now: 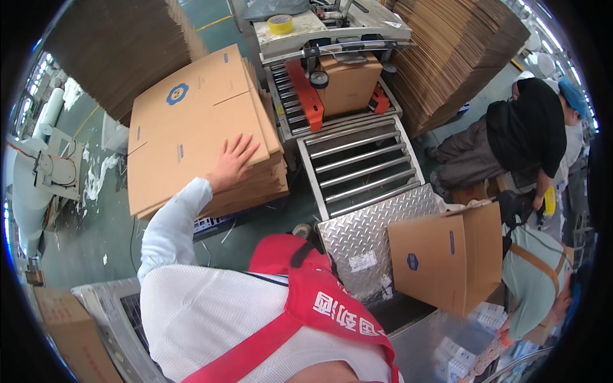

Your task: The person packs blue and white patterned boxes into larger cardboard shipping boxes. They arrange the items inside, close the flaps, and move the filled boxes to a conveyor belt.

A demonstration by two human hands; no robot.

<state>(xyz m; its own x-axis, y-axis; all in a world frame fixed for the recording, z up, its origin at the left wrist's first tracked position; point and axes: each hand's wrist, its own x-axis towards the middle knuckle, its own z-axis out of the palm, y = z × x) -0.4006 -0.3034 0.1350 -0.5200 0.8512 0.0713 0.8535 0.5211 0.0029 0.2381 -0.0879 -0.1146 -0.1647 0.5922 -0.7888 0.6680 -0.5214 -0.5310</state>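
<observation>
My left hand (233,165) lies flat with fingers spread on the top sheet of a stack of flattened cardboard cartons (191,121). The brown sheet bears a blue round emblem. My left arm, in a pale sleeve, reaches out over the stack's near edge. I cannot see my right hand. To the right, an erected carton (423,258) with raised flaps stands beside a metal tread plate (361,239).
A roller conveyor (364,163) leads from a sealing machine (332,48) holding another carton (348,83). Tall stacks of flattened cartons (453,57) flank it. Co-workers (523,127) are at the right. A yellow tape roll (280,24) sits on the machine.
</observation>
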